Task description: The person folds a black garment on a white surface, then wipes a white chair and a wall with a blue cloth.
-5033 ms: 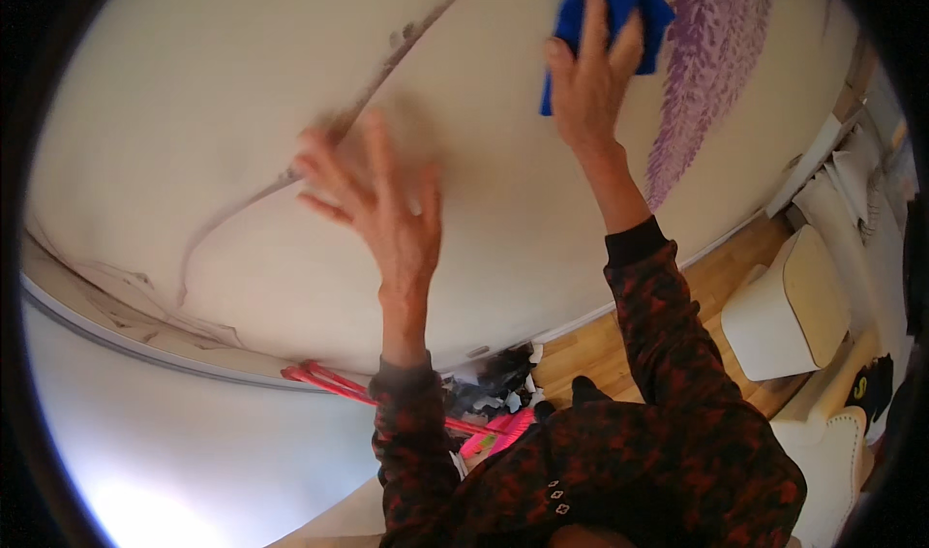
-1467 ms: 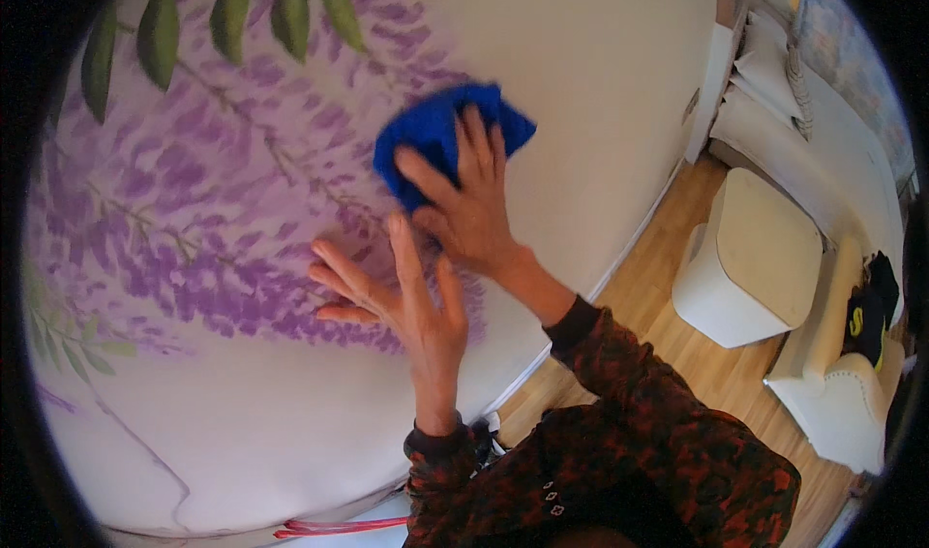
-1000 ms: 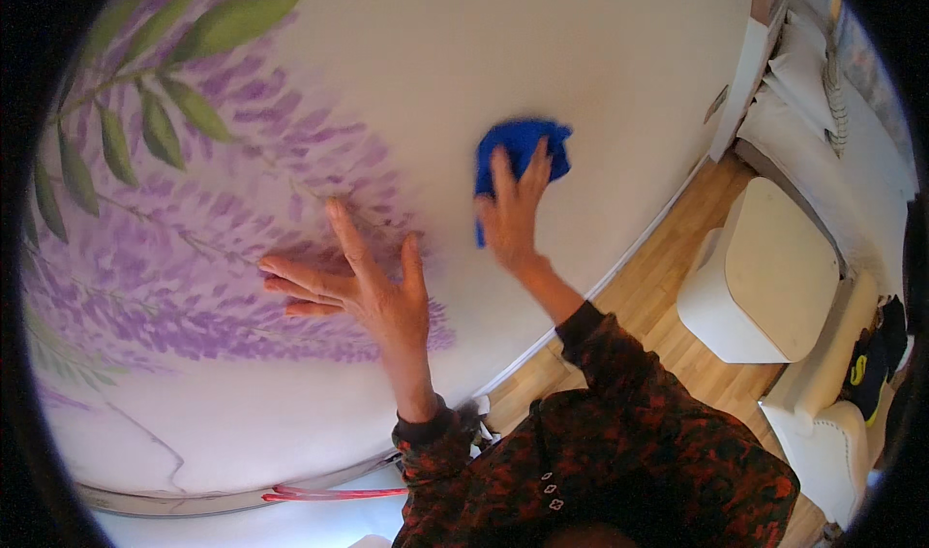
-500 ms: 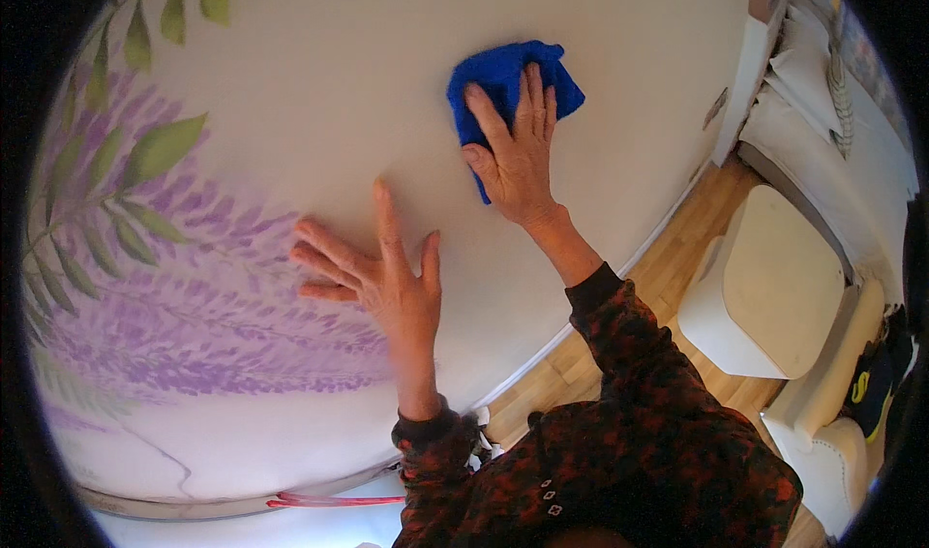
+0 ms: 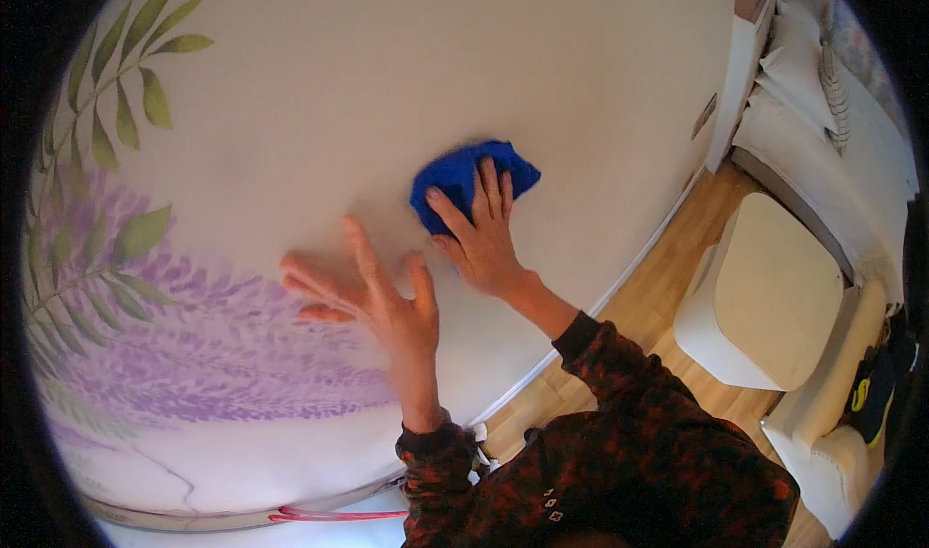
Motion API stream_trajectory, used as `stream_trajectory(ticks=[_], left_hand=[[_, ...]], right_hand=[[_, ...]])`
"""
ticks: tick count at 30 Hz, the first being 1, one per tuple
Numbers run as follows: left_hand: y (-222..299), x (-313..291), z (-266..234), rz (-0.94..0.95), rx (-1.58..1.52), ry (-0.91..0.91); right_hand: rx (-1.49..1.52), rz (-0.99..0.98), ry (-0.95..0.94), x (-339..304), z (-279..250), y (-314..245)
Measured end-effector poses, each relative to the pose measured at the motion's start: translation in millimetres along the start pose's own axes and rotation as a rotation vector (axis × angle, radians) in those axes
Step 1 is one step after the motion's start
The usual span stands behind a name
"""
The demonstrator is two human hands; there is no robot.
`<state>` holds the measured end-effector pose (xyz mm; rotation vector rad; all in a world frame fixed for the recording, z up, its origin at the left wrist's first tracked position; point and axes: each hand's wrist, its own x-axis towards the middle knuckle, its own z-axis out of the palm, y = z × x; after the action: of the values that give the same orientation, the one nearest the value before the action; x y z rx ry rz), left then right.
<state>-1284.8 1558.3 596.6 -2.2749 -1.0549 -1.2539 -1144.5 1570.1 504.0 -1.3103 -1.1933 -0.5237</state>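
My right hand (image 5: pixel 489 248) presses a crumpled blue cloth (image 5: pixel 450 185) flat against a pale wall (image 5: pixel 387 74), its fingers laid over the cloth. To the left and slightly lower, my left hand (image 5: pixel 382 306) is open, fingers spread and nothing in it. It is in front of the wall beside painted purple blossoms (image 5: pixel 223 354); whether the fingertips touch the wall I cannot tell. Painted green leaves (image 5: pixel 135 74) run up the wall's left side.
A white table with a rounded top (image 5: pixel 779 291) stands on the wood floor (image 5: pixel 668 296) at right. Behind it is a bed with white bedding (image 5: pixel 813 151). A cream armchair (image 5: pixel 823 451) is at lower right. A red strip (image 5: pixel 334 516) lies low at the wall's near end.
My right hand has slid the blue cloth down and to the left along the wall. My left hand stays spread and has shifted little. The view has tilted slightly upward.
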Motion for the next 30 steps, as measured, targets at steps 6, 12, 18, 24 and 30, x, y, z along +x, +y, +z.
stream_trajectory(ticks=[6,12,18,24,30], left_hand=[[24.2,10.5,23.7,0.051,0.023,-0.093],[31.8,2.9,30.2,0.057,0.039,-0.13],[40.8,4.9,41.6,0.106,-0.151,-0.056],[54.3,11.4,52.6,0.217,-0.316,-0.113],[66.9,17.2,62.7,0.21,-0.296,-0.089]], right_hand=[[-0.083,-0.126,0.158,91.8,-42.6,51.3],[-0.076,0.106,0.24,73.5,-52.8,105.2],[-0.003,0.333,0.202,-9.4,-15.5,79.8],[-0.037,0.037,0.058,29.9,-22.5,39.0],[-0.089,0.019,0.226,122.2,-71.8,87.8]])
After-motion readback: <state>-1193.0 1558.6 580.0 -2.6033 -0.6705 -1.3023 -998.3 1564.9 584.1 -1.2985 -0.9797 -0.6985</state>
